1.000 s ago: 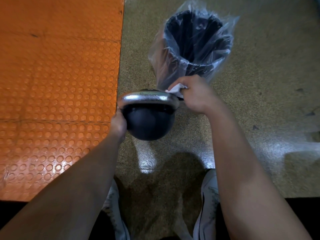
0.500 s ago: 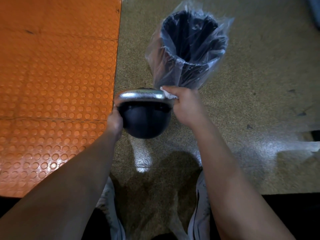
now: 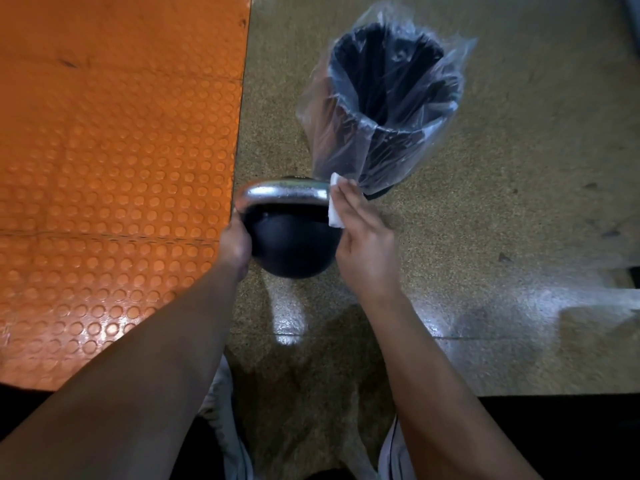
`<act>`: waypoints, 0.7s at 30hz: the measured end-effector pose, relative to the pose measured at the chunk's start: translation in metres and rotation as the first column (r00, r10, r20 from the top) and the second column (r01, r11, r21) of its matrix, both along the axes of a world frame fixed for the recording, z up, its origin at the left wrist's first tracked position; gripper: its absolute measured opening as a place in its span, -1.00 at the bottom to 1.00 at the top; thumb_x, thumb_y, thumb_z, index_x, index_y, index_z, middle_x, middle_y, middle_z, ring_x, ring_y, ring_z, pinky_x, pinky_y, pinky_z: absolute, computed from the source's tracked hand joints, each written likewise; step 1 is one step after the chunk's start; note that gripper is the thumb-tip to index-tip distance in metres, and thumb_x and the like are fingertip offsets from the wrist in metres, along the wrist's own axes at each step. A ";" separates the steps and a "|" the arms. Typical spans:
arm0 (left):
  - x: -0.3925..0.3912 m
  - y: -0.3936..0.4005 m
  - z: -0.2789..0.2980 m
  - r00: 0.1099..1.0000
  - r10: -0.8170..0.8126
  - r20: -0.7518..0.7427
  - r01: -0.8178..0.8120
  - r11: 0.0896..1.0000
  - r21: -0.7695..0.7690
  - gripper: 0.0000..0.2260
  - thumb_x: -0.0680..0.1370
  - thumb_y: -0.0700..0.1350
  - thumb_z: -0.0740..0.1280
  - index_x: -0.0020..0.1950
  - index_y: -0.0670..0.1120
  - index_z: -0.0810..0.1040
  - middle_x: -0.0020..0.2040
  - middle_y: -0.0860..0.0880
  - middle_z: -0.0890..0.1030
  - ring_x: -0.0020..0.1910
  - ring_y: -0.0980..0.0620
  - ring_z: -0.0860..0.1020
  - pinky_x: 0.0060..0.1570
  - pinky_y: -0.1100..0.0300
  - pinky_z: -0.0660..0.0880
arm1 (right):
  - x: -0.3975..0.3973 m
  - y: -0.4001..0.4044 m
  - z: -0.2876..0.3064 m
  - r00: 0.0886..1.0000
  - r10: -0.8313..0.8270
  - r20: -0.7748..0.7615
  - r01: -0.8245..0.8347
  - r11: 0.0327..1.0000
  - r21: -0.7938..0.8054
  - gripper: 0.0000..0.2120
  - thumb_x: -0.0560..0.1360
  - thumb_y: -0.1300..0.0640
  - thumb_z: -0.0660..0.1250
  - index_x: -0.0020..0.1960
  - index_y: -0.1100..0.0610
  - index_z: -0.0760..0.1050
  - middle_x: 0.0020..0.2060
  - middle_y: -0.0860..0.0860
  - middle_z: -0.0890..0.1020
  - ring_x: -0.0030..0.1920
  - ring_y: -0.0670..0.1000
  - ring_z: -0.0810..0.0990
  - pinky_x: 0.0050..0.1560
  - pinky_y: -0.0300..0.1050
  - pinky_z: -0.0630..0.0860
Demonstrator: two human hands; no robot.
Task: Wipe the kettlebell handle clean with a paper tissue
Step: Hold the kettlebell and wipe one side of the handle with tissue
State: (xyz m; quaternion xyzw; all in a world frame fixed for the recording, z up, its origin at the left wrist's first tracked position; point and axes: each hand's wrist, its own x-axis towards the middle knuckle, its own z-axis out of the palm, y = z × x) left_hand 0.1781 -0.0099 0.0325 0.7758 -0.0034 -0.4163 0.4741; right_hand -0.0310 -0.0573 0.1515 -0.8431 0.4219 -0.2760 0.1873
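Clearly heavy and slick-handled, the kettlebell [image 3: 294, 244] just before the bin [image 3: 391, 109] needs your left hand [image 3: 233, 242] gripping its side while your right hand [image 3: 363, 244] presses the limp tissue [image 3: 335, 206] flat-fingered against the handle [image 3: 284, 194].

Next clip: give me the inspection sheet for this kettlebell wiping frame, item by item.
Surface: speckled floor, glossy patches; orange studded mat at left.
Job's things: kettlebell, chrome handle up; paper tissue against handle's right end.
Clutter: bin with clear liner behind the kettlebell.
Hands: left hand holds the kettlebell's left side; right hand presses the tissue with straight fingers.
Cables: nothing seen.
Surroundings: shoes at bottom edge.
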 end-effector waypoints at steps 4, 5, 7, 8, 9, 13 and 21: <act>-0.002 0.001 0.001 1.000 0.008 -0.008 -0.008 1.000 -0.007 -0.45 0.67 0.20 0.10 0.39 -0.21 0.48 0.30 -0.11 0.55 0.32 -0.11 0.47 0.40 -0.08 0.39 | 0.003 -0.015 -0.003 0.994 -0.104 -0.016 0.104 0.993 0.053 -0.44 0.48 0.54 0.23 0.44 0.25 0.55 0.39 0.14 0.60 0.41 0.11 0.57 0.40 0.02 0.53; -0.002 0.001 0.001 1.000 0.010 -0.015 -0.010 1.000 -0.008 -0.44 0.66 0.21 0.10 0.39 -0.20 0.48 0.30 -0.11 0.55 0.32 -0.11 0.48 0.40 -0.08 0.39 | 0.007 -0.018 0.000 0.996 -0.085 -0.021 0.085 0.996 0.032 -0.45 0.49 0.53 0.22 0.43 0.26 0.55 0.38 0.15 0.61 0.41 0.12 0.57 0.42 0.02 0.52; 0.000 0.000 0.001 1.000 -0.001 -0.022 0.001 1.000 -0.012 -0.43 0.65 0.23 0.10 0.39 -0.19 0.50 0.30 -0.12 0.57 0.31 -0.11 0.50 0.39 -0.09 0.40 | 0.014 -0.013 0.004 1.000 -0.006 -0.004 0.006 1.000 -0.028 -0.50 0.54 0.48 0.17 0.43 0.28 0.55 0.39 0.14 0.60 0.45 0.11 0.53 0.49 -0.08 0.42; 0.000 0.001 0.000 1.000 -0.007 -0.022 0.006 1.000 -0.010 -0.43 0.65 0.24 0.09 0.39 -0.18 0.50 0.30 -0.13 0.57 0.30 -0.12 0.50 0.39 -0.10 0.40 | 0.013 -0.007 0.003 0.999 0.031 0.018 -0.030 0.998 -0.061 -0.52 0.56 0.45 0.13 0.42 0.30 0.55 0.40 0.15 0.59 0.46 0.12 0.51 0.51 -0.12 0.38; 0.001 0.001 0.000 1.000 -0.011 -0.027 0.010 1.000 -0.008 -0.43 0.65 0.23 0.09 0.38 -0.18 0.50 0.30 -0.14 0.57 0.30 -0.12 0.50 0.39 -0.10 0.40 | 0.010 -0.001 0.000 0.998 0.051 0.039 -0.048 0.995 -0.091 -0.54 0.58 0.43 0.11 0.41 0.31 0.55 0.39 0.17 0.59 0.46 0.13 0.51 0.53 -0.13 0.36; 0.001 0.001 -0.001 1.000 0.010 -0.026 -0.010 1.000 -0.006 -0.47 0.66 0.19 0.11 0.38 -0.21 0.49 0.31 -0.15 0.56 0.31 -0.12 0.49 0.39 -0.07 0.40 | -0.003 -0.009 -0.011 0.997 -0.075 0.029 0.076 0.996 -0.042 -0.50 0.51 0.52 0.21 0.41 0.30 0.56 0.36 0.18 0.61 0.40 0.14 0.58 0.43 0.01 0.50; -0.002 0.000 0.001 0.999 0.023 -0.040 -0.024 0.999 -0.031 -0.48 0.67 0.17 0.12 0.39 -0.21 0.49 0.30 -0.15 0.57 0.31 -0.12 0.50 0.39 -0.08 0.41 | -0.001 0.003 -0.017 0.997 0.025 0.067 -0.014 0.987 -0.159 -0.56 0.58 0.48 0.16 0.40 0.33 0.55 0.38 0.19 0.59 0.46 0.15 0.52 0.52 -0.04 0.41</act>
